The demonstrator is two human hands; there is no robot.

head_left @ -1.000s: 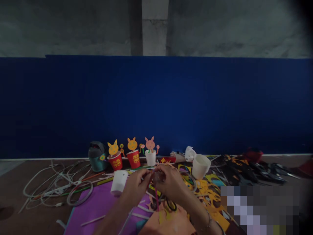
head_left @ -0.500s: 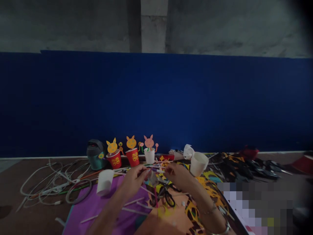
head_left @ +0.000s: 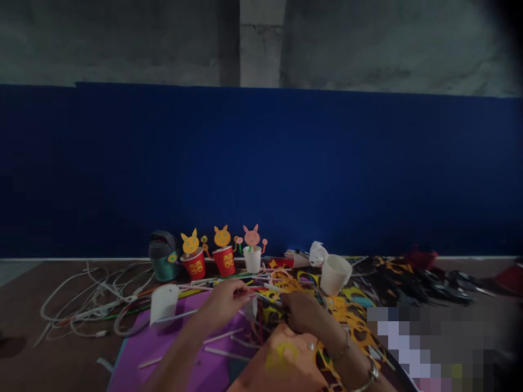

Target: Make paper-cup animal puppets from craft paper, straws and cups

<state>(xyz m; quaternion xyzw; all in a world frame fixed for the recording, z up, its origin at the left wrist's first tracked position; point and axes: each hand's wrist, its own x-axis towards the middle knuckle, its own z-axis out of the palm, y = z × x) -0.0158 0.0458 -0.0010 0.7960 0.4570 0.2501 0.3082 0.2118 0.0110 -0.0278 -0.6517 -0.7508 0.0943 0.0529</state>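
Black scissors (head_left: pixel 274 302), lying at the edge of the orange paper (head_left: pixel 281 362) earlier, now sit gripped in the right hand (head_left: pixel 301 311), close to the left hand (head_left: pixel 226 298), which pinches a thin reddish strip (head_left: pixel 255 289), blurred. On the purple sheet (head_left: pixel 157 337), the white cup (head_left: pixel 164 302) has shifted leftward.

Gry wall (head_left: pixel 143 43) abv blue panel (head_left: pixel 261 163).

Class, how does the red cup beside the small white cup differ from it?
The red cup bears yellow characters; the white cup looks plain. The red cup carries an orange animal head; the white cup, a pink animal head. Both heads have two pointed ears.
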